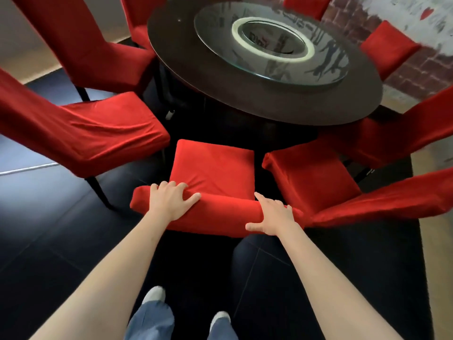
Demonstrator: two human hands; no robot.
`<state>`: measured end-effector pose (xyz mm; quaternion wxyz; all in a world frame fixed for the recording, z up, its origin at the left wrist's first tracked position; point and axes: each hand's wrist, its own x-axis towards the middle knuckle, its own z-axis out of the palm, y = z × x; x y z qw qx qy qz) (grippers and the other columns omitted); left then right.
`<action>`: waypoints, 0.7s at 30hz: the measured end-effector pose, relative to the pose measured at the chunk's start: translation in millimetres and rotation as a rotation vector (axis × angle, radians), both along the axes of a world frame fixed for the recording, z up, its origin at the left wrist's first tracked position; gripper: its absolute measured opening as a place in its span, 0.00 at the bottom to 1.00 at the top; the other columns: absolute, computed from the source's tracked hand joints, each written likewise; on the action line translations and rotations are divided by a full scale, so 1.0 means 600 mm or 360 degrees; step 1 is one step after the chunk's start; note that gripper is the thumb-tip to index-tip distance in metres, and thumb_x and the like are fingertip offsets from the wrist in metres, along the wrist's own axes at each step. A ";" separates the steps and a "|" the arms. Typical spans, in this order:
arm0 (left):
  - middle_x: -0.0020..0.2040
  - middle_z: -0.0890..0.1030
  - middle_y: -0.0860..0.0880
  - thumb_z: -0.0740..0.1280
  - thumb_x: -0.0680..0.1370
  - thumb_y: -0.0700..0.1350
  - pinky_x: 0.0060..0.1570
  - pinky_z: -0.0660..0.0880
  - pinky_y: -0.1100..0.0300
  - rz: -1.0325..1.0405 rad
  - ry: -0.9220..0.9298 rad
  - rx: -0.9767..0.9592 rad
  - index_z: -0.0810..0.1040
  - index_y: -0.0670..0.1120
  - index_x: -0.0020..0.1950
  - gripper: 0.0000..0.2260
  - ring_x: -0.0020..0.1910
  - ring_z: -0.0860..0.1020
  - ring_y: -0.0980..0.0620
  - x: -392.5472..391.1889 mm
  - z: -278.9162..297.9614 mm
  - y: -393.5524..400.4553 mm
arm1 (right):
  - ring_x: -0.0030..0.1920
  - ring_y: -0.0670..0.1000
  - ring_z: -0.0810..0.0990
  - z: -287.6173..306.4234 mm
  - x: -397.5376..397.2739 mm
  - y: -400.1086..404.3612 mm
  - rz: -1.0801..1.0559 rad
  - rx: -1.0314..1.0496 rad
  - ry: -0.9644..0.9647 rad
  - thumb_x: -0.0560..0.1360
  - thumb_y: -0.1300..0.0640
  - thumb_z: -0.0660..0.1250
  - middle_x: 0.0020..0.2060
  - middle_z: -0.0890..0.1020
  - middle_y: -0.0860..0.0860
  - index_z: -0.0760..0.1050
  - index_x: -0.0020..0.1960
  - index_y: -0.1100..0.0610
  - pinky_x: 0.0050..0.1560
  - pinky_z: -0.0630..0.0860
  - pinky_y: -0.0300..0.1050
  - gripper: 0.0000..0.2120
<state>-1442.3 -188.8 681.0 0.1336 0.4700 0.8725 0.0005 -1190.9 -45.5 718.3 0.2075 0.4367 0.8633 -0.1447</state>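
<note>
Both hands are clamped on the padded top rail [228,207] of the red-covered chair [213,165], seen from the head camera looking down. My left hand [171,202] has its fingers curled over the front of the rail and pressing a dent into the cover, with the thumb laid out along the top. My right hand [272,217] sits near the rail's other end, fingers draped over it and thumb spread on the near side. Its fingertips are partly out of sight, so I can't say how tightly they wrap, though it looks like a real hold.

The chair stands just in front of my feet, seat pointing at the round dark table [245,111], between a neighbour on the left [110,133] and another on the right [306,177], which it nearly touches.

I judge the frame stiff and moderately heavy, something to drag rather than lift. The stretchy cover is soft and may slide over the padding, so I should squeeze through to the frame, hands wide apart on the rail to steer it.
</note>
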 end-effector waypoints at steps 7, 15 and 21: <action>0.61 0.77 0.48 0.41 0.71 0.72 0.64 0.60 0.44 0.0148 0.0133 0.0002 0.75 0.54 0.65 0.37 0.63 0.71 0.45 0.034 -0.002 0.001 | 0.69 0.58 0.67 -0.017 0.021 0.021 0.0103 0.0019 0.0030 0.62 0.27 0.68 0.68 0.71 0.51 0.54 0.77 0.46 0.69 0.59 0.63 0.51; 0.59 0.78 0.48 0.41 0.72 0.72 0.63 0.61 0.44 0.0071 0.0150 0.0027 0.75 0.54 0.63 0.36 0.61 0.72 0.45 0.033 -0.006 -0.018 | 0.62 0.55 0.72 -0.029 0.037 -0.014 0.0078 0.0133 0.0087 0.62 0.25 0.65 0.59 0.76 0.50 0.62 0.71 0.47 0.64 0.64 0.59 0.45; 0.59 0.78 0.48 0.42 0.73 0.71 0.63 0.61 0.44 -0.0016 0.0155 -0.0002 0.75 0.55 0.64 0.34 0.62 0.72 0.45 0.029 0.000 -0.023 | 0.62 0.55 0.72 -0.038 0.046 -0.045 -0.0027 0.0191 0.0115 0.62 0.24 0.65 0.60 0.76 0.49 0.62 0.72 0.46 0.65 0.63 0.59 0.45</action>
